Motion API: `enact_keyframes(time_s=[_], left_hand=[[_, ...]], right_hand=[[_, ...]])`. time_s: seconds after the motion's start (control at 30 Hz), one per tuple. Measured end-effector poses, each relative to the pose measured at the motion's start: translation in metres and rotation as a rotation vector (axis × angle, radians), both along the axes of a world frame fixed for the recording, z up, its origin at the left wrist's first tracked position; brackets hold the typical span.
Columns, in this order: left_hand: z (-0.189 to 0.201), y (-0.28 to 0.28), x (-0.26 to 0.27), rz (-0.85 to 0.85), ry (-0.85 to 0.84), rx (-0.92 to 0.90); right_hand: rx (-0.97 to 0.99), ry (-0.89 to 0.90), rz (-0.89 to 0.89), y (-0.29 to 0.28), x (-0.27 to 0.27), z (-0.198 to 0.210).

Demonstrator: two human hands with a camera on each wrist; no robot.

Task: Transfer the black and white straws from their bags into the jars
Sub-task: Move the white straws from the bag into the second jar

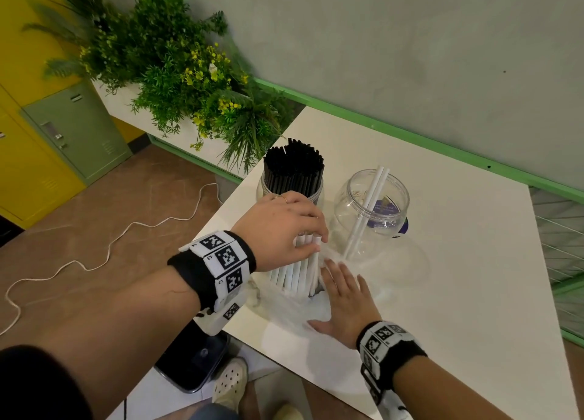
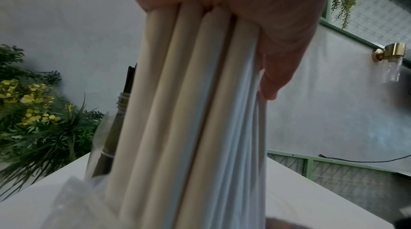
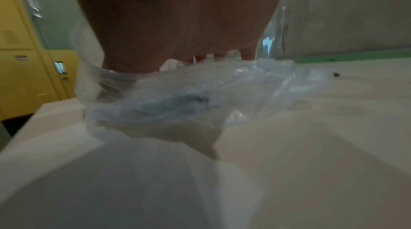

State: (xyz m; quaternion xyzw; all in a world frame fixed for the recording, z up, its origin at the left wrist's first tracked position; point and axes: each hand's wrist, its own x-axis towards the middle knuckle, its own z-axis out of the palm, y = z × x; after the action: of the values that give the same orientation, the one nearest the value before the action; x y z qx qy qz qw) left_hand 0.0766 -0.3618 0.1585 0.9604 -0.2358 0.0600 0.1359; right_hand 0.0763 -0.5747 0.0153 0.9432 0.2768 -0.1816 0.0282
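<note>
Many white straws [image 1: 297, 271] in left hand [image 1: 281, 227].

clear glossy plastic jar [image 1: 373, 211], matt table [image 1: 458, 261]

A white bench [image 1: 442, 293] stands against a grey wall [image 1: 410, 40] trimmed with a green rail [image 1: 395, 129]. Behind its far left corner, a white planter [image 1: 126, 103] holds green foliage with small yellow flowers [image 1: 196, 72]. Yellow lockers [image 1: 28, 173] and one green locker [image 1: 79, 129] line the left side. A white cord [image 1: 110, 246] snakes across the brown floor [image 1: 94, 214]. On the wall, a brass light fitting [image 2: 389, 55].
</note>
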Motion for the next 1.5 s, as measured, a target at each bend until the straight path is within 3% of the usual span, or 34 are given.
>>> enact_keyframes(time_s=[0.27,0.5,0.63,0.77,0.97,1.13,1.3,1.5], left_hand=[[0.000,0.004,-0.007,0.119,0.098,0.032],[-0.010,0.010,-0.004,0.076,-0.009,-0.101],[-0.009,0.011,-0.005,0.040,-0.025,-0.179],[0.004,0.012,-0.015,0.191,0.013,-0.199],[-0.004,0.023,-0.035,0.385,0.233,-0.290],[-0.007,0.022,-0.029,0.383,0.231,-0.351],[-0.002,0.020,-0.025,0.346,0.229,-0.253],[0.000,0.014,-0.018,0.302,0.158,-0.195]], right_hand=[[-0.038,0.155,-0.039,0.007,0.013,-0.014],[0.281,0.284,-0.205,0.007,0.033,0.054],[0.756,0.426,-0.215,0.022,0.042,0.101],[0.970,0.538,-0.168,0.038,0.048,0.110],[0.939,0.571,-0.164,0.043,0.049,0.109],[1.015,0.565,-0.135,0.047,0.046,0.110],[1.088,0.425,-0.200,0.046,0.031,0.099],[1.152,0.391,-0.260,0.051,0.014,0.097]])
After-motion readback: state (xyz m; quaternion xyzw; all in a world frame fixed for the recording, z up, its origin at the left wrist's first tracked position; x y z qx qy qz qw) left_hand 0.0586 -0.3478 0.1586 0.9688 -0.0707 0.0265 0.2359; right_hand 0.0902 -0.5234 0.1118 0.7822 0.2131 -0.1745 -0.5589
